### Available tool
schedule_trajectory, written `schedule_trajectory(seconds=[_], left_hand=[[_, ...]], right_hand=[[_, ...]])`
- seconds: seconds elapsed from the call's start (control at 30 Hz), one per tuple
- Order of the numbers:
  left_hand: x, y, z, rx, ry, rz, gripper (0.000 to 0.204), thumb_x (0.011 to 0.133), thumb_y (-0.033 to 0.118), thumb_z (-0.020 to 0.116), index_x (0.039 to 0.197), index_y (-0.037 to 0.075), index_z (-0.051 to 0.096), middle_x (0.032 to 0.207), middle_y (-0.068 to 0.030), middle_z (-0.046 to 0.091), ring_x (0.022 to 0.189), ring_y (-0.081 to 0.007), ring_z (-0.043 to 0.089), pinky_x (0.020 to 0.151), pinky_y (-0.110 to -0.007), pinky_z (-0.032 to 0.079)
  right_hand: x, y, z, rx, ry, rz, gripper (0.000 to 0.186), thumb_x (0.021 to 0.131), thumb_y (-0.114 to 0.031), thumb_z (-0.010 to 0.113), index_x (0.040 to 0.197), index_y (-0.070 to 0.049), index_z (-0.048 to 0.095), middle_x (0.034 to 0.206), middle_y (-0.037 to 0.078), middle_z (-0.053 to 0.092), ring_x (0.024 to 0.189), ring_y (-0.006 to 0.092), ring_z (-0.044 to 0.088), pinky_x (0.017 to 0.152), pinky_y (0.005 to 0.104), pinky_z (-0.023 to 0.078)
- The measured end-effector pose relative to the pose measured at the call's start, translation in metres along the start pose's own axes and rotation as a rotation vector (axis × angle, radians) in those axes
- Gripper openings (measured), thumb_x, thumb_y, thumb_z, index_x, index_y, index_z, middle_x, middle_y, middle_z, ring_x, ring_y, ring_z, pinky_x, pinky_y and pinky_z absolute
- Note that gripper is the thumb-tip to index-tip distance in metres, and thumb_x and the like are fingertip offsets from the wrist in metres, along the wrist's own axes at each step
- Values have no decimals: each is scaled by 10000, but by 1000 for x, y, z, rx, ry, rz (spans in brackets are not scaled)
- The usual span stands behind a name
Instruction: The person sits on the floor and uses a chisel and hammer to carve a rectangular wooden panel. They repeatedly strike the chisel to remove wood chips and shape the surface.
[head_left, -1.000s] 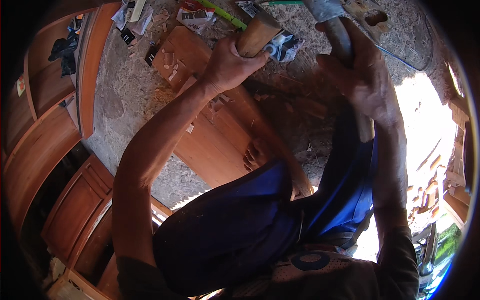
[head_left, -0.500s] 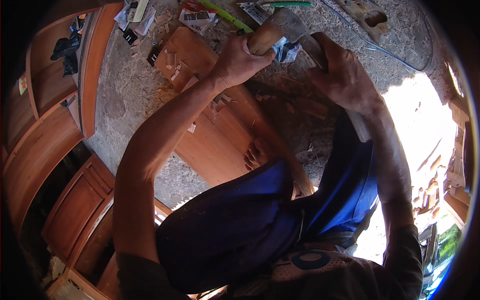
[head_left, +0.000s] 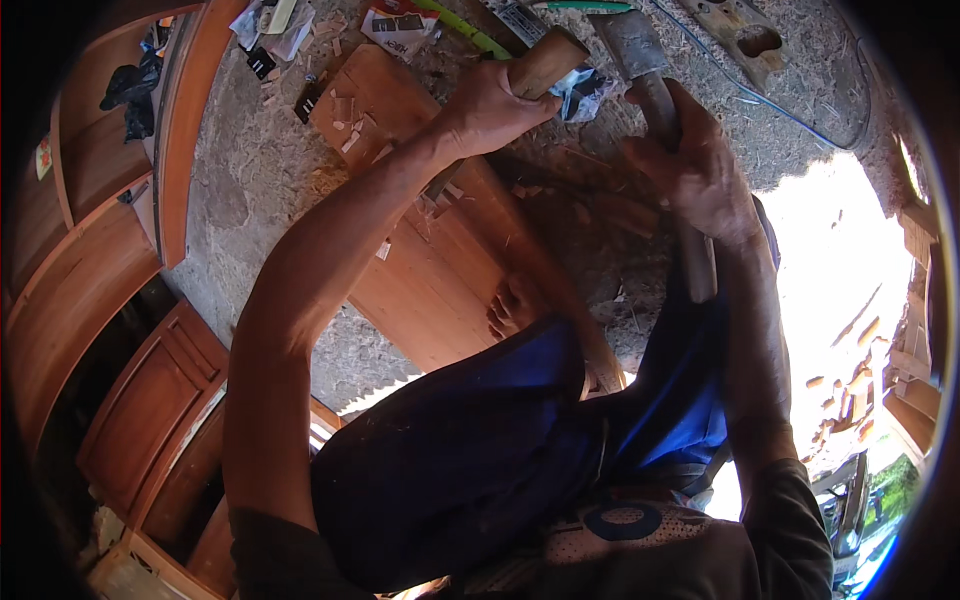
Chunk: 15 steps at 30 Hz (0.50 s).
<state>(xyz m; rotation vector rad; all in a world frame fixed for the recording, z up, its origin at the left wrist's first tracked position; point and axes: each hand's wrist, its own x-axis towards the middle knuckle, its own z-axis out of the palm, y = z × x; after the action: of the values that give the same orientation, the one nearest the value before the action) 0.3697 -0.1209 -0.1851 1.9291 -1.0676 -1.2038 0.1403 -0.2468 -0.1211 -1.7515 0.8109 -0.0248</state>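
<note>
My left hand (head_left: pixel 485 112) is closed round a thick wooden handle (head_left: pixel 543 62) above an orange-brown plank (head_left: pixel 420 290); the handle's lower end is hidden by my hand and wrist. My right hand (head_left: pixel 692 172) grips the shaft of a metal-headed hammer or hatchet (head_left: pixel 630 45), its head just right of the wooden handle and apart from it. The shaft's end (head_left: pixel 703 270) hangs below my hand. Wood chips (head_left: pixel 355 120) lie on the plank, and a bare foot (head_left: pixel 510 305) rests on it beside my blue-clad leg (head_left: pixel 440 450).
Orange wooden cabinets (head_left: pixel 120 240) and a panelled door (head_left: pixel 150 400) stand at the left. On the rough floor (head_left: pixel 240 170) lie small packets (head_left: pixel 395 30), a green level-like bar (head_left: pixel 465 30), a thin cable (head_left: pixel 770 105) and a scrap board (head_left: pixel 740 40). Sunlit wood pieces (head_left: pixel 900 360) are at the right.
The metal head swung left to meet the wooden handle half a second ago and is now drawn back from it. My left hand has shifted slightly right and up with the handle.
</note>
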Motion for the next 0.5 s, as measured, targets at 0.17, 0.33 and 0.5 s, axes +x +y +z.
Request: schedule_trajectory(seconds=[0.17,0.33,0.5], left_hand=[[2,34,-15,-236,-428,-320,238,902,235,797,815,91,629,570,58,507,431,-21,409,368,-250,273],[-16,28,-10,-32,80,106,181,920,180,777,981,15,733,770,19,695,704,-32,609,600,-225,480],[-18,29,-5,-1,69,146,141,893,122,796,957,26,715,844,28,701,762,-31,626,656,-232,521]], right_hand=[[0,17,3,95,1,99,403,847,-221,725,1163,-6,597,755,94,592,712,199,606,679,382,484],[1,14,3,159,40,125,412,845,-224,735,1169,-9,599,751,55,580,703,155,572,660,356,472],[1,16,5,190,-4,113,407,857,-207,728,1192,-12,602,755,48,583,714,145,587,660,344,478]])
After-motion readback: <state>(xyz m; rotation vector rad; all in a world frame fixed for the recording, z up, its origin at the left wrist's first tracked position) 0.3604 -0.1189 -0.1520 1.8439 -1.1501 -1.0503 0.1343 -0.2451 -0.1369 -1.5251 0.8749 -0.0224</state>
